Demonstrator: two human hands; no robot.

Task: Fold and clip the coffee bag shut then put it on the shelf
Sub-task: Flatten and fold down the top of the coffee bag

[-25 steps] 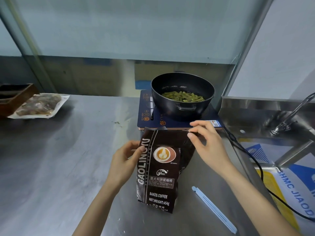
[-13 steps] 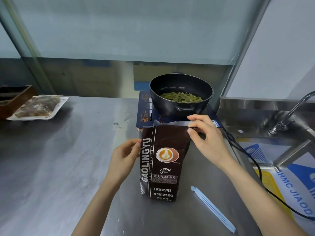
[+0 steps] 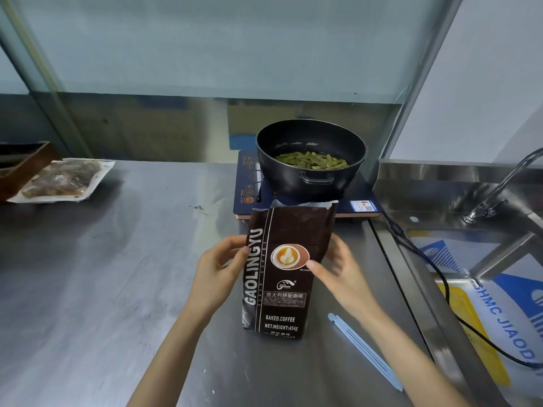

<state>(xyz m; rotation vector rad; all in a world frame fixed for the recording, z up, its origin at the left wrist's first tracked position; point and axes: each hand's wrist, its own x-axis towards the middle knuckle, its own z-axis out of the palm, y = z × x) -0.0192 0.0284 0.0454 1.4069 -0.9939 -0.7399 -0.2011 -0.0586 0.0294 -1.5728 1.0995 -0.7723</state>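
Note:
A dark brown coffee bag (image 3: 282,283) with white lettering stands upright on the steel counter (image 3: 117,289), its top unfolded and open with the silver lining showing. My left hand (image 3: 219,271) grips the bag's left edge at mid height. My right hand (image 3: 338,274) holds the right side at about the same height, thumb on the front near the round logo, fingers behind the bag. A long pale blue bag clip (image 3: 364,351) lies flat on the counter to the right of the bag, untouched. No shelf is in view.
A black pot (image 3: 311,163) of green beans sits on a blue induction cooker (image 3: 249,183) just behind the bag. Its black cable (image 3: 440,277) runs to the right over the sink (image 3: 470,230) with a tap. A sealed food pouch (image 3: 63,180) and a brown tray (image 3: 20,165) lie far left.
The bag has been set upright and its top straightened. My right hand has slid from the bag's top right corner down to its right side. The left hand stays on the left edge.

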